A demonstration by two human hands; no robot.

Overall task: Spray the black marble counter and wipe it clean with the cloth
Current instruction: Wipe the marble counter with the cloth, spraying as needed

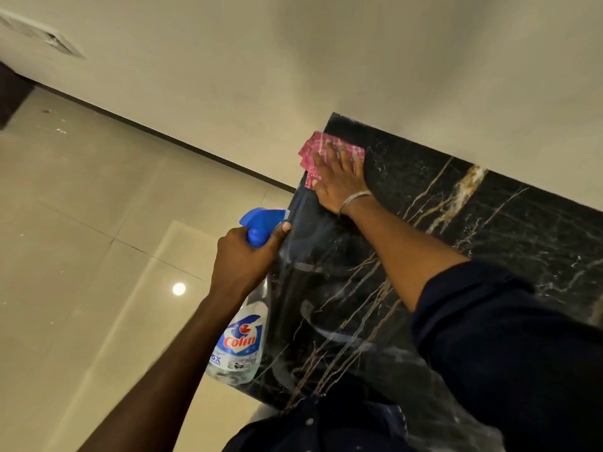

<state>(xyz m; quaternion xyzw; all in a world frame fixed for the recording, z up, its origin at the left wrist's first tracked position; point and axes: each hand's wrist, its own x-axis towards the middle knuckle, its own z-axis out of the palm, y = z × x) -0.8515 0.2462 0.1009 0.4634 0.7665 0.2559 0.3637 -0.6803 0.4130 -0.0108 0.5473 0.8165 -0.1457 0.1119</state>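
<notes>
The black marble counter (489,230), veined in gold and white, runs from the centre to the right along a cream wall. A folded pink checked cloth (313,151) lies at its far left corner. My right hand (339,181) presses flat on the cloth with fingers spread, a thin bangle at the wrist. My left hand (244,256) grips the neck of a clear spray bottle (243,344) with a blue trigger head, held just off the counter's left edge, nozzle pointing toward the counter.
Glossy beige floor tiles (98,256) spread to the left, showing a ceiling light's reflection. The cream wall (359,60) backs the counter, with a dark skirting strip along its base. A dark piece of furniture (9,96) stands at the far left.
</notes>
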